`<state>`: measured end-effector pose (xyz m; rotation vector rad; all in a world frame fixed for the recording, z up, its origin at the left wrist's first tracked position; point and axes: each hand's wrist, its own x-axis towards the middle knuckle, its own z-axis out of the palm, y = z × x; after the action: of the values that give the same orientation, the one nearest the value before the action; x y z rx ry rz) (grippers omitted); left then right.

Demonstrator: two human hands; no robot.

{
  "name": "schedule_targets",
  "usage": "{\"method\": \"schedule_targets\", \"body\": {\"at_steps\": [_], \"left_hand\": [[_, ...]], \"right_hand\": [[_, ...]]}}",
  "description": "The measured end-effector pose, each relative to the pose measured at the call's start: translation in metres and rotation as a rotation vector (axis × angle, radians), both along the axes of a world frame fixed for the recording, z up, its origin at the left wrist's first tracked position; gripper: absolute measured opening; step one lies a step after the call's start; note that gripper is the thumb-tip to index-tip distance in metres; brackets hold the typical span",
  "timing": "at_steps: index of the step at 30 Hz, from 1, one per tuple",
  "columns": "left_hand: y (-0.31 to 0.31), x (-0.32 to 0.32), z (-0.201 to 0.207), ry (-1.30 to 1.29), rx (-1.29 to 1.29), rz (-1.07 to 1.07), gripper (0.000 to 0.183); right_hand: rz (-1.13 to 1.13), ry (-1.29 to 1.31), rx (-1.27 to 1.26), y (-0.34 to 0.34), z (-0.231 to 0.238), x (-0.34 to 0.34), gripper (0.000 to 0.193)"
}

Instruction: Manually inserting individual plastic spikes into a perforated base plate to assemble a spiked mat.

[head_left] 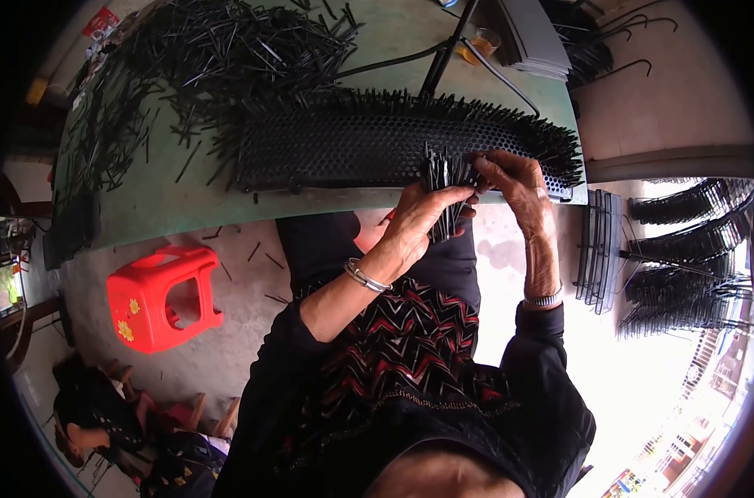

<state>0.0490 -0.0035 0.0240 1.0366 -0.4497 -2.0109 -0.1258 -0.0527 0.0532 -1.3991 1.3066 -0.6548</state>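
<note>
Glossy black sticks (447, 173), slightly shiny perforated black board (335, 149), smooth green tabletop (170, 206), glossy red plastic stool (136, 290), polished metal bracelet (367, 276), soft-looking patterned cloth top (410, 340), matt rough-looking floor (248, 332), clear plastic-looking cup (486, 40)

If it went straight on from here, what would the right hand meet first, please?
The right hand would probably meet the black sticks in the left hand, though depth is unclear.

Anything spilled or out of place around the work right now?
Yes: some thin black strips lie on the floor beside the red stool, odd because similar pieces are bundled in the left hand and heaped on the green table.
</note>
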Motion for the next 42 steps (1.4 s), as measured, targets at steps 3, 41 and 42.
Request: {"method": "schedule_targets", "body": {"at_steps": [3, 41, 42], "left_hand": [[-0.001, -0.003, -0.003, -0.048, -0.006, 0.007, 0.021], [-0.004, -0.012, -0.004, 0.062, 0.097, 0.064, 0.020], [-0.004, -0.012, -0.004, 0.062, 0.096, 0.062, 0.020]], "right_hand": [[0.010, -0.036, 0.008, -0.001, 0.002, -0.002, 0.022], [-0.072, 0.490, -0.771, -0.064, 0.008, -0.023, 0.013], [-0.031, 0.480, -0.743, -0.065, 0.011, -0.025, 0.013]]}}
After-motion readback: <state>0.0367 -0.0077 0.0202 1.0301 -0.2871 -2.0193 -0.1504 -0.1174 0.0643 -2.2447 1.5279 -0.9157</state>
